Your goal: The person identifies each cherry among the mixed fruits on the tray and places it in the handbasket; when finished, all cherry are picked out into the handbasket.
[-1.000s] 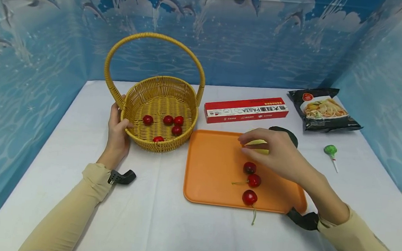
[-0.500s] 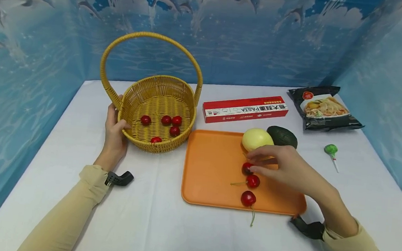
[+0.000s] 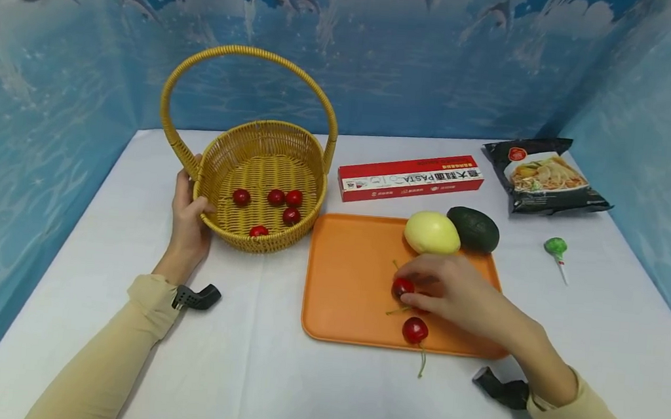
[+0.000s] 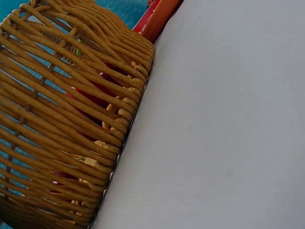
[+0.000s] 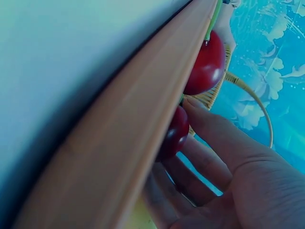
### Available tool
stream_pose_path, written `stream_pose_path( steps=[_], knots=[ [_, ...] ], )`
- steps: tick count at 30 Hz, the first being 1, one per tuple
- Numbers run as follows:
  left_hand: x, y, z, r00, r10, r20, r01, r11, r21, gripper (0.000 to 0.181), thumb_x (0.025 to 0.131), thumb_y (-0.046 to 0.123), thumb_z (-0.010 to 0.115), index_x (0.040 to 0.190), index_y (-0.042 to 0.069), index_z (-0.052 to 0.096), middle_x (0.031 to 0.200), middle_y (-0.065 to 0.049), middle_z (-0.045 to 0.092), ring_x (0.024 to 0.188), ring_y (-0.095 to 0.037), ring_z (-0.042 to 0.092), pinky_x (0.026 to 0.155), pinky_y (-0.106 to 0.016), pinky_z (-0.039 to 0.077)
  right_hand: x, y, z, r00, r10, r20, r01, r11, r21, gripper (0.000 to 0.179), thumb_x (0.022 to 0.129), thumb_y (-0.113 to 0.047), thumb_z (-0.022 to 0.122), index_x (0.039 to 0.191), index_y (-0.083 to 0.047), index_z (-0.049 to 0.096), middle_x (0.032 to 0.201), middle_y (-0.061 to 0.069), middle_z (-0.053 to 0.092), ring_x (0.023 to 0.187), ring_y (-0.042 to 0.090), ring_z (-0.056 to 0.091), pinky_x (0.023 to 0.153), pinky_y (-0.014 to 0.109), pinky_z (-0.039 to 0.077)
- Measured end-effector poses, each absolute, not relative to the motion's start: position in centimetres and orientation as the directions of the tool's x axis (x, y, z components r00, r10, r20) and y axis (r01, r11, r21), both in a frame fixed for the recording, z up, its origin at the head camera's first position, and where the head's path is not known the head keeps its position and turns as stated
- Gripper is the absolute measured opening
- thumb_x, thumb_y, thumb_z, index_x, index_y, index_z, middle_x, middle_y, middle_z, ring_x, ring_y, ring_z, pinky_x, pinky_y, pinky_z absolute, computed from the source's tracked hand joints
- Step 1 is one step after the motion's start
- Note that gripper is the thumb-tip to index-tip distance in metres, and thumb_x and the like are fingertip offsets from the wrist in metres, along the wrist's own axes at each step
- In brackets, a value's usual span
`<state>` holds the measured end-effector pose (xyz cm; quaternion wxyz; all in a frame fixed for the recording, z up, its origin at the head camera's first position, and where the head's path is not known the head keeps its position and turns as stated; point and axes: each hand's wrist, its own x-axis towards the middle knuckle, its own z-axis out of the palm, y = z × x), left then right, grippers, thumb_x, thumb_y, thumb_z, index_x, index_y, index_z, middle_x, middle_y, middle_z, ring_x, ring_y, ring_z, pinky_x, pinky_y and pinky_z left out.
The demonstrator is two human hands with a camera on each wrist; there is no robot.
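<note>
At the left, my left hand (image 3: 188, 224) grips the side of a yellow wicker basket (image 3: 256, 246), thumb over the rim and fingers outside. Several red cherries (image 3: 291, 216) lie inside it; the basket's weave (image 4: 71, 109) fills much of the left wrist view. My right hand (image 3: 461, 298) is over the orange tray (image 3: 341, 282), pinching a dark red cherry (image 3: 403, 287) between thumb and fingertips. Just below the hand, another cherry (image 5: 174, 133) is mostly hidden in the head view. A third cherry (image 3: 415, 331) sits at the tray's front edge, its stem hanging over.
A yellow lemon-like fruit (image 3: 431, 233) and an avocado (image 3: 473, 229) are at the tray's back right. Behind stands a red pasta box (image 3: 410, 178). Farther right are a black noodle packet (image 3: 545, 177) and a green lollipop-like piece (image 3: 556, 247).
My right hand has come down from beside the yellow fruit to the cherries and taken hold of one, shifting it slightly left. My left hand stays on the basket.
</note>
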<state>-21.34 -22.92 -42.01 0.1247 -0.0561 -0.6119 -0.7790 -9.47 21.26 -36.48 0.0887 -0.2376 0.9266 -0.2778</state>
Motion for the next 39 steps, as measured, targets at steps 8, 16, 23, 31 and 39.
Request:
stream_pose_path(
  steps=[8, 16, 23, 31, 39],
  knots=[
    [-21.5, -22.6, -41.6, -0.960, -0.119, 0.254, 0.275, -0.220, 0.936, 0.091, 0.073, -0.006, 0.039, 0.161, 0.018, 0.037, 0.165, -0.009, 0.036, 0.154, -0.028, 0.034, 0.126, -0.044, 0.027, -9.2, 21.1, -36.3, -0.873, -0.488, -0.025, -0.388, 0.724, -0.570, 0.036, 0.085, -0.022, 0.088, 0.119, -0.020, 0.077, 0.115, -0.010, 0.075, 0.105, 0.013, 0.069, 0.093, 0.043, 0.060],
    [-21.5, -22.8, -41.9, -0.959, -0.124, 0.256, 0.277, -0.203, 0.939, 0.090, 0.073, -0.006, 0.039, 0.160, 0.020, 0.038, 0.166, -0.009, 0.036, 0.155, -0.030, 0.034, 0.127, -0.047, 0.027, -9.6, 20.4, -35.7, -0.869, -0.495, -0.016, -0.411, 0.740, -0.532, 0.032, 0.085, -0.020, 0.088, 0.115, -0.018, 0.077, 0.112, -0.007, 0.075, 0.100, 0.013, 0.067, 0.088, 0.037, 0.061],
    [-21.4, -22.7, -41.9, -0.959, -0.121, 0.256, 0.275, -0.183, 0.944, 0.090, 0.073, -0.006, 0.040, 0.160, 0.019, 0.037, 0.166, -0.009, 0.035, 0.155, -0.029, 0.033, 0.128, -0.046, 0.024, -10.5, 19.3, -33.6, -0.860, -0.509, 0.026, -0.455, 0.744, -0.489, 0.035, 0.082, -0.016, 0.088, 0.115, -0.017, 0.078, 0.115, -0.002, 0.076, 0.108, 0.019, 0.067, 0.089, 0.043, 0.060],
    [-21.6, -22.6, -41.9, -0.962, -0.113, 0.249, 0.267, -0.189, 0.945, 0.091, 0.073, -0.005, 0.040, 0.161, 0.019, 0.036, 0.166, -0.009, 0.034, 0.155, -0.028, 0.033, 0.127, -0.044, 0.025, -13.6, 16.7, -30.6, -0.803, -0.582, 0.127, -0.574, 0.698, -0.428, 0.029, 0.087, -0.018, 0.083, 0.116, -0.017, 0.078, 0.111, -0.003, 0.076, 0.099, 0.017, 0.069, 0.087, 0.042, 0.058],
    [-21.5, -23.0, -42.2, -0.960, -0.127, 0.249, 0.268, -0.168, 0.949, 0.091, 0.074, -0.004, 0.041, 0.161, 0.020, 0.035, 0.166, -0.008, 0.035, 0.155, -0.028, 0.034, 0.127, -0.045, 0.026, -16.8, 12.4, -29.4, -0.771, -0.609, 0.185, -0.604, 0.608, -0.516, 0.028, 0.089, -0.022, 0.082, 0.117, -0.018, 0.078, 0.109, -0.008, 0.075, 0.101, 0.012, 0.067, 0.091, 0.038, 0.057]
  ],
)
